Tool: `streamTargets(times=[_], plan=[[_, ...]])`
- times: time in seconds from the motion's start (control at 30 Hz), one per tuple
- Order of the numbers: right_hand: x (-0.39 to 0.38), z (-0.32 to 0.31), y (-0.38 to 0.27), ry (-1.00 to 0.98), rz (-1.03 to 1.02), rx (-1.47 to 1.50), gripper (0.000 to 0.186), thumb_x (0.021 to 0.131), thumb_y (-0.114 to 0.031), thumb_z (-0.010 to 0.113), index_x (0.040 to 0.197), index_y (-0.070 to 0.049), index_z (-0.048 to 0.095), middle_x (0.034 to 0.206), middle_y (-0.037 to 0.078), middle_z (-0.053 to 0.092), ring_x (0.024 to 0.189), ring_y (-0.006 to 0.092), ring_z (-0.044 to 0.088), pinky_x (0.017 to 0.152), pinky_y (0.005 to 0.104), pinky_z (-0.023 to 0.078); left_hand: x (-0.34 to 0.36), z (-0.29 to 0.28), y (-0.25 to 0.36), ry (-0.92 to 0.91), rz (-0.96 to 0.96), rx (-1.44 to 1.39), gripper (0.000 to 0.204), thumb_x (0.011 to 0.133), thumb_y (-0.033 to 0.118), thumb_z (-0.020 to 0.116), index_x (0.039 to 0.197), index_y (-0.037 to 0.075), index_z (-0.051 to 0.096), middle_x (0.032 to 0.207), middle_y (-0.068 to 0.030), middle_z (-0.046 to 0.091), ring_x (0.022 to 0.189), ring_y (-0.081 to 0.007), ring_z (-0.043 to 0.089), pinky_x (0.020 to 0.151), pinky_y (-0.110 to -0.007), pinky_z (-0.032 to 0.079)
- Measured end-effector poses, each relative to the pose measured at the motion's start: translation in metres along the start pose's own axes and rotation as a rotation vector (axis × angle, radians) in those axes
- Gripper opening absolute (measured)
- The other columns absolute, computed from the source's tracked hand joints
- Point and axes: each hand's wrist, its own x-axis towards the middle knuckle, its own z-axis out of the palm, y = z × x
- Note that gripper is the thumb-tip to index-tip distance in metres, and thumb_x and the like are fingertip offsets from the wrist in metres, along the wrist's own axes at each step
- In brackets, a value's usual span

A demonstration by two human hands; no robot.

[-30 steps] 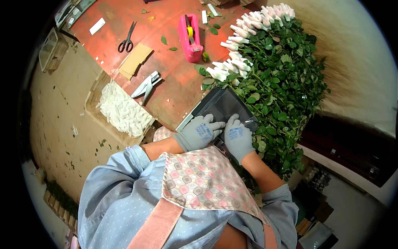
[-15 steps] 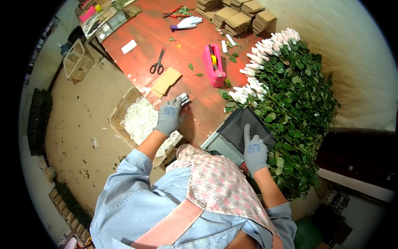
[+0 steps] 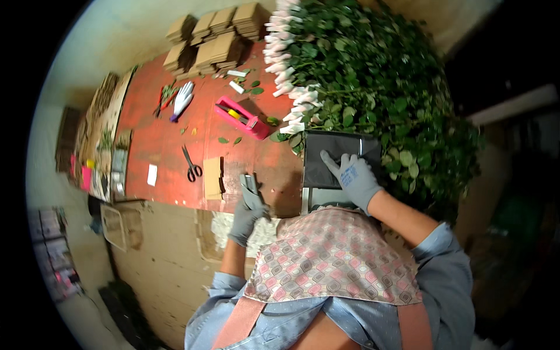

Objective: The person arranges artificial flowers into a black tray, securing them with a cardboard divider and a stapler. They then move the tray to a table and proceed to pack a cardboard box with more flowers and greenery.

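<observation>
My left hand point(image 3: 247, 219), in a grey glove, is closed around a silver-grey tool that looks like a stapler point(image 3: 251, 189), its end pointing away from me over the table's front edge. My right hand point(image 3: 357, 179), gloved the same way, lies over a dark flat panel point(image 3: 318, 166) on a grey box-like device. Its index finger and thumb side stretch forward with nothing in the grasp. The panel sits against the heap of leafy stems point(image 3: 396, 99), whose ends carry white wraps point(image 3: 291, 111).
On the red table point(image 3: 169, 116) lie black scissors point(image 3: 191, 164), folded cardboard point(image 3: 213, 178), a pink tape dispenser point(image 3: 242, 118), a white glove point(image 3: 183, 100) and red-handled cutters point(image 3: 164, 100). Cardboard stacks point(image 3: 216, 49) stand at the back. A basket of white pieces point(image 3: 221, 226) is below the near edge.
The view has turned, so the table's things appear shifted and rotated. My left hand still holds the stapler-like tool, now pointing more straight ahead. My right hand stays over the dark panel.
</observation>
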Motion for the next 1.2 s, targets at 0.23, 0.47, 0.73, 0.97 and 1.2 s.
streamTargets(times=[0.23, 0.47, 0.73, 0.97, 1.2], plan=[[-0.005, 0.002, -0.005, -0.004, 0.036, 0.022, 0.074, 0.098, -0.015, 0.052, 0.165, -0.019, 0.023, 0.105, 0.012, 0.059, 0.087, 0.0226, 0.057, 0.064, 0.0322, 0.048, 0.01, 0.018, 0.025, -0.55, -0.258, 0.116, 0.039, 0.079, 0.006, 0.075, 0.114, -0.007, 0.065, 0.102, -0.0107, 0.073, 0.094, -0.0192, 0.068, 0.085, -0.031, 0.054], [-0.004, 0.0, -0.01, -0.019, 0.053, 0.031, 0.072, 0.099, -0.015, 0.051, 0.165, -0.018, 0.023, 0.106, 0.012, 0.061, 0.09, 0.0235, 0.058, 0.068, 0.0337, 0.048, 0.092, 0.022, 0.084, -0.592, 0.007, 1.013, 0.033, 0.089, 0.009, 0.071, 0.119, 0.004, 0.06, 0.096, -0.0039, 0.065, 0.086, -0.0158, 0.06, 0.078, -0.033, 0.05], [-0.004, -0.007, -0.006, -0.063, 0.029, -0.003, 0.07, 0.099, -0.014, 0.051, 0.164, -0.017, 0.026, 0.105, 0.009, 0.061, 0.09, 0.0222, 0.057, 0.066, 0.034, 0.045, 0.133, 0.065, 0.116, -0.872, 0.12, 1.213, 0.04, 0.088, 0.015, 0.068, 0.125, 0.003, 0.059, 0.092, -0.0116, 0.066, 0.084, -0.0227, 0.063, 0.079, -0.039, 0.051], [-0.003, -0.002, -0.006, -0.054, 0.047, 0.01, 0.067, 0.098, -0.013, 0.05, 0.162, -0.018, 0.031, 0.103, 0.008, 0.06, 0.088, 0.0207, 0.056, 0.064, 0.0339, 0.044, 0.146, 0.095, 0.118, -0.849, 0.316, 1.478, 0.029, 0.084, 0.018, 0.07, 0.107, 0.002, 0.063, 0.086, -0.0216, 0.067, 0.082, -0.04, 0.066, 0.074, -0.048, 0.051], [-0.004, 0.001, -0.004, 0.063, 0.079, 0.11, 0.069, 0.096, -0.015, 0.052, 0.162, -0.022, 0.033, 0.102, 0.007, 0.059, 0.089, 0.0203, 0.055, 0.067, 0.0353, 0.043, 0.147, 0.085, 0.092, -0.664, 0.436, 1.618, 0.026, 0.083, 0.029, 0.072, 0.093, 0.005, 0.067, 0.08, -0.0202, 0.067, 0.081, -0.0415, 0.066, 0.074, -0.051, 0.051]])
